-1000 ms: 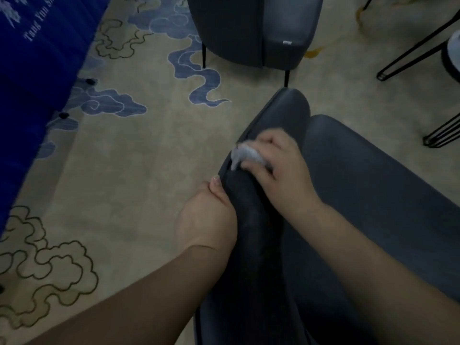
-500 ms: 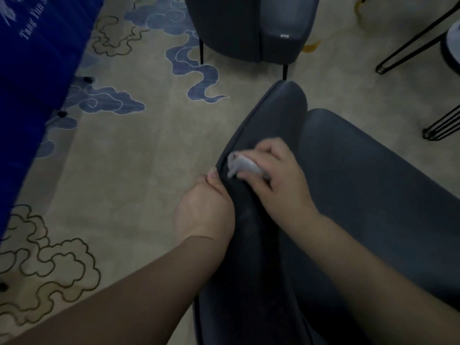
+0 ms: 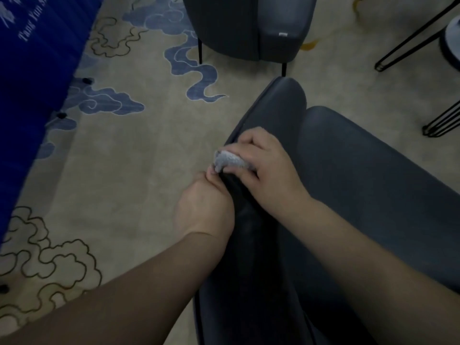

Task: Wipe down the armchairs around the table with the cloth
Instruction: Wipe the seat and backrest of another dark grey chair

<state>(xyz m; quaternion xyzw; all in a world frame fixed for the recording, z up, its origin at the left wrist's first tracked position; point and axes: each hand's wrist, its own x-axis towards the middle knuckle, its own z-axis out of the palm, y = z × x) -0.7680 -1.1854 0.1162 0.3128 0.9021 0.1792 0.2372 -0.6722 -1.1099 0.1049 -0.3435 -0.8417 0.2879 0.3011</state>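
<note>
Looking down from the head camera, the right hand (image 3: 268, 170) curls its fingers round a bunched pale grey cloth (image 3: 227, 160), pressing it on the rounded arm of the near dark armchair (image 3: 373, 185), its tip poking out past the fingertips. Just below, the left hand (image 3: 204, 207) grips the arm's outer edge, thumb beside the cloth. Around lie a beige cloud-patterned carpet (image 3: 139, 170), 1 more armchair (image 3: 251, 26), a blue banner (image 3: 37, 58) and black wire legs (image 3: 413, 38).

Carpeted lounge: armchairs (image 3: 251, 26), cloud-patterned carpet (image 3: 139, 155).
</note>
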